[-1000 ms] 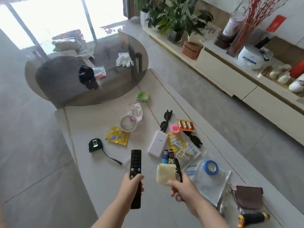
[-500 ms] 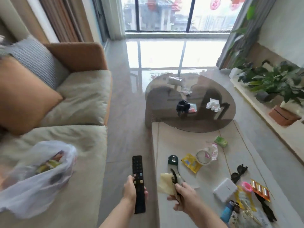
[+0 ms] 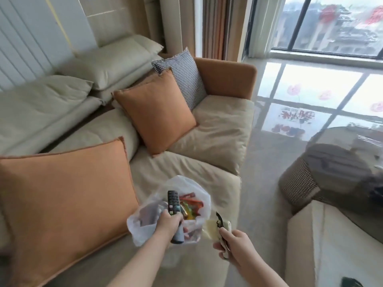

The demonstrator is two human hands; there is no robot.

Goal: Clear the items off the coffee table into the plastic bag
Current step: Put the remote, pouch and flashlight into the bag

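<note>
A translucent white plastic bag (image 3: 143, 226) lies on the sofa seat with colourful packets showing at its mouth. My left hand (image 3: 169, 223) grips a black remote control (image 3: 172, 201) and holds it right over the bag's opening, tip pointing away from me. My right hand (image 3: 234, 246) is just right of the bag, closed on a pale yellow pad (image 3: 211, 229) together with a small black-handled tool (image 3: 220, 221). The cream coffee table (image 3: 323, 241) shows only at the lower right edge.
The beige sofa (image 3: 215, 129) carries two orange cushions, the big one (image 3: 66, 199) close left of the bag, and a checked cushion (image 3: 184, 77). A round smoked-glass table (image 3: 335, 162) stands at the right. Glossy floor (image 3: 267, 175) runs between sofa and tables.
My view has swung left from the coffee table to the sofa. Both hands carried their items over; the remote now hangs over the bag's mouth and the right hand sits beside the bag.
</note>
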